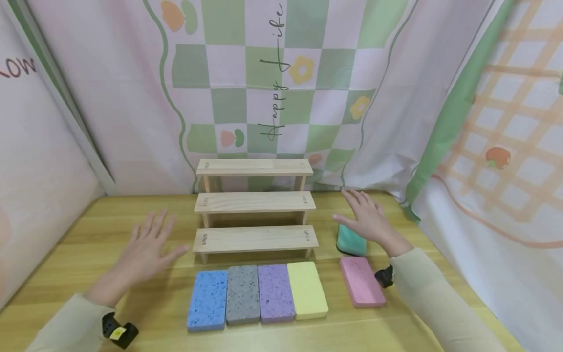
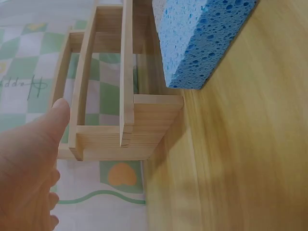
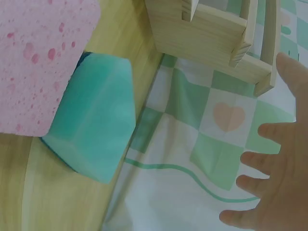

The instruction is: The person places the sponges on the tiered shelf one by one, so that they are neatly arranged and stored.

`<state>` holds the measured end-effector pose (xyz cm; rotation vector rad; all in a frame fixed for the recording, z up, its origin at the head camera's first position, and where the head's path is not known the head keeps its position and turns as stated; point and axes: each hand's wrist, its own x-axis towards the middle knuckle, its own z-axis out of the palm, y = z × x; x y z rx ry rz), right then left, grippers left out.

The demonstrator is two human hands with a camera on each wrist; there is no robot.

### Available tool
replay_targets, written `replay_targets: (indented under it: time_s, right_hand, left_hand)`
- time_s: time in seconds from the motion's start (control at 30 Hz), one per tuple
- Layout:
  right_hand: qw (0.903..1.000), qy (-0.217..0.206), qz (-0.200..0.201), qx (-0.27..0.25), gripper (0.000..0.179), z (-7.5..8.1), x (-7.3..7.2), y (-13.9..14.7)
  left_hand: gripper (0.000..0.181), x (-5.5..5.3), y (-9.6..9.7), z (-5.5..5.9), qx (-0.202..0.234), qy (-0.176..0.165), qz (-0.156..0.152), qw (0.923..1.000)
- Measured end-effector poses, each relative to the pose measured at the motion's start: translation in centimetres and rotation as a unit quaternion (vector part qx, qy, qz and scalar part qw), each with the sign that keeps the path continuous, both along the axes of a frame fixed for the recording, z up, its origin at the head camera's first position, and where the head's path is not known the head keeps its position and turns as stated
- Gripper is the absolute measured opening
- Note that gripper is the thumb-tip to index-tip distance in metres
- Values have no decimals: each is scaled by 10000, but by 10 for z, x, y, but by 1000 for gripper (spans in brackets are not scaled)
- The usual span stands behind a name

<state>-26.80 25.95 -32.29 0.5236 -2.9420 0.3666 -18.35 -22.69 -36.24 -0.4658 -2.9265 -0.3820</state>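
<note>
My left hand hovers with spread fingers over the table, left of a three-step wooden rack, and holds nothing. To the right of the rack, my right hand is also spread and holds nothing; in the head view it overlaps a teal sponge. A pink sponge lies just in front of the teal one. Before the rack, side by side in a row, lie a blue sponge, a grey sponge, a purple sponge and a yellow sponge. All three rack steps are bare.
The wooden table ends at a printed curtain behind the rack. More cloth hangs on the left side and the right side. Each forearm wears a small black wrist device.
</note>
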Motion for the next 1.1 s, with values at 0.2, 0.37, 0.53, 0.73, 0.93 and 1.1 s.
replay_targets:
  time_s: [0.2,0.37,0.53,0.73,0.93,1.1]
  right_hand:
    - [9998,-74,115,-114,81,-4,-3,5]
    - [9994,-127,214,-256,79,-9,-5,11]
    - [9987,-197,354,-320,77,-15,-8,16]
    - [9961,-335,559,-587,76,-19,-9,22]
    - [9933,-562,588,-823,73,-23,-12,29]
    - [9914,-743,614,-887,71,-26,-14,35]
  left_hand:
    - [83,-2,2,-5,75,42,-184,9998]
    - [83,-3,3,-8,136,35,-278,9995]
    - [81,-2,5,-11,238,-11,-305,9993]
    - [78,-2,6,-16,274,-7,-338,9991]
    - [78,-5,9,-20,310,1,-309,9990]
    - [77,-7,11,-23,341,30,-385,9987]
